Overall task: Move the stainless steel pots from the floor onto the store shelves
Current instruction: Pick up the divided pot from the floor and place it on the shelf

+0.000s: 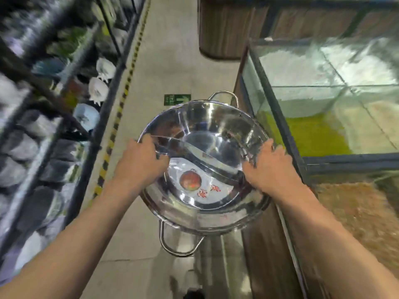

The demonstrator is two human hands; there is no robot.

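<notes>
Fingers (pixel 151 141) of the left hand (pixel 140 162) curl over the left rim of the big round shiny steel pot (pixel 203 160), and the thumb side presses inside the rim. On the other side, the right hand (pixel 269 169) does the same, with its fingers (pixel 267 147) hooked over the right rim. Both hands pinch the pot's thin edge, so the pot hangs between them, up in the air above the pale grey floor (pixel 172 61).

It is smooth and bright like a mirror. A curved metal wall (pixel 194 149) splits its inside into two parts. A round red sticker (pixel 190 180) with red writing sits on the bottom. One loop handle (pixel 179 242) points back at the person and the other loop handle (pixel 224 96) points away, so the line from handle to handle runs straight ahead.

Dark store shelves (pixel 71 117) full of blurry bowls stand to the left of the pot, across a yellow and black striped line (pixel 121 108). A glass case (pixel 323 93) stands just beside the pot on the right. I think the pot must swing left to reach the shelves, and the left hand is nearer to them. Slippery steel could slide in the grip.
</notes>
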